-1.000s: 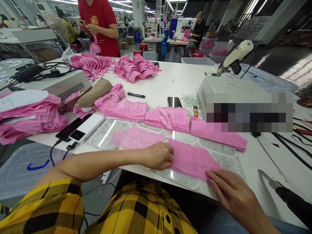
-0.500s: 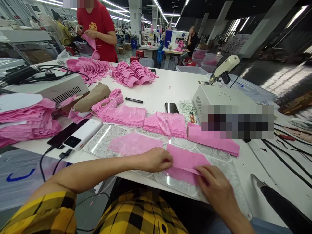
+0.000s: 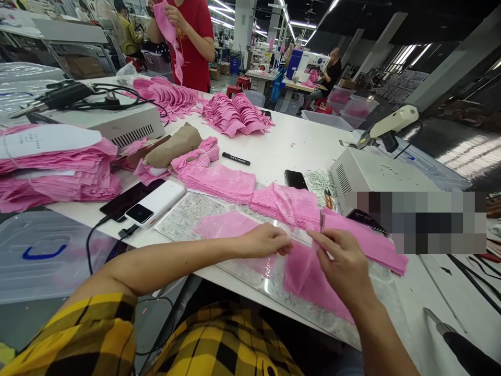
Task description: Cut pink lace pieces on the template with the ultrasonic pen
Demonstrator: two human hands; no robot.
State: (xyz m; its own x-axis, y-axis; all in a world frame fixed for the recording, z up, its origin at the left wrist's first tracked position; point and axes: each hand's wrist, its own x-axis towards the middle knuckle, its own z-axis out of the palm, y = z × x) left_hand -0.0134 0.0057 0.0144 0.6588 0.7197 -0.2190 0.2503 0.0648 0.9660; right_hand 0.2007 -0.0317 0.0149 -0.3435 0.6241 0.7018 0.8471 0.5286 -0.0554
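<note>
A thin pink fabric piece point(image 3: 311, 279) stretches below both hands over a clear, patterned plastic template point(image 3: 250, 277). My left hand point(image 3: 268, 241) is closed, its fingertips pinching at the fabric's upper left edge. The thumb and fingers of my right hand point(image 3: 344, 258) pinch its upper right edge. Another pink lace piece point(image 3: 223, 223) lies flat on the left half of the template, partly behind my left forearm. Just beyond are a stack of pink lace pieces point(image 3: 287, 205) and a stack of plain pink strips point(image 3: 364, 240).
A white power bank point(image 3: 156, 203), a black marker point(image 3: 236, 159), a phone point(image 3: 296, 179) and orange-handled snips point(image 3: 327, 198) lie on the table. Grey machine boxes point(image 3: 376, 169) flank the work area. A black-handled tool point(image 3: 465, 339) sits at front right. A person in red point(image 3: 195, 52) stands across the table.
Both hands have risen away from me, lifting the upper edge of the pink fabric piece, which was folded on the template. The view has shifted left. The person in red has raised their fabric.
</note>
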